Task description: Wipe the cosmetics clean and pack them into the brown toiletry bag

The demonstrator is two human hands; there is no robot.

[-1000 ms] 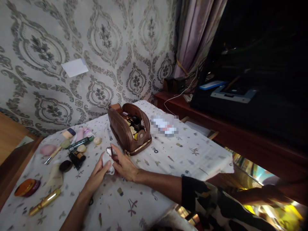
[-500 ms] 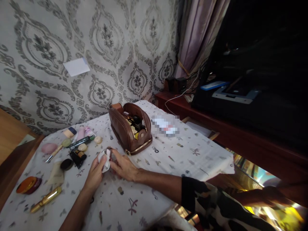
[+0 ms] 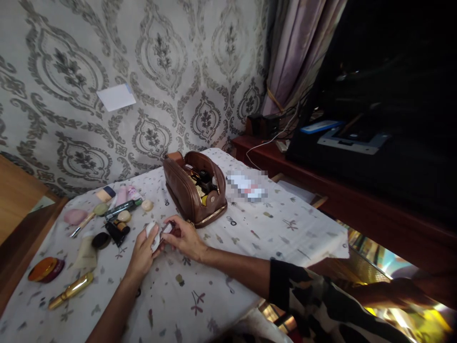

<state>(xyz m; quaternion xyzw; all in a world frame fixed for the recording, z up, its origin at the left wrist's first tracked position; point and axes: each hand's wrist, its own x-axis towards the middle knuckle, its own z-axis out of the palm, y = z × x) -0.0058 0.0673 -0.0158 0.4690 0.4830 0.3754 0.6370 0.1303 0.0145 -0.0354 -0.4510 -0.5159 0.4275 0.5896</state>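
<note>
In front of the brown cosmetic bag [image 3: 182,193], my left hand [image 3: 143,252] is closed around a white wipe [image 3: 153,237], bunched under the thumb. Close beside it, my right hand [image 3: 187,240] pinches a small flat rectangular case [image 3: 167,229] with a pale face and dark edge; its exact kind is unclear. The fingertips of both hands nearly meet, and the wipe is next to the case. The bag stands unzipped, with several dark and yellow items inside.
Left of my hands lie a gold tube [image 3: 70,291], an orange-lidded jar [image 3: 45,270], a cream tube [image 3: 85,252], a dark green bottle [image 3: 123,209], a pink sponge [image 3: 74,217] and a brush [image 3: 82,225]. A blurred-out object [image 3: 248,185] lies right of the bag.
The case now shows more clearly between my right fingers, tilted away from the wipe. My left hand keeps the wipe, now more bunched. The view has shifted slightly.
</note>
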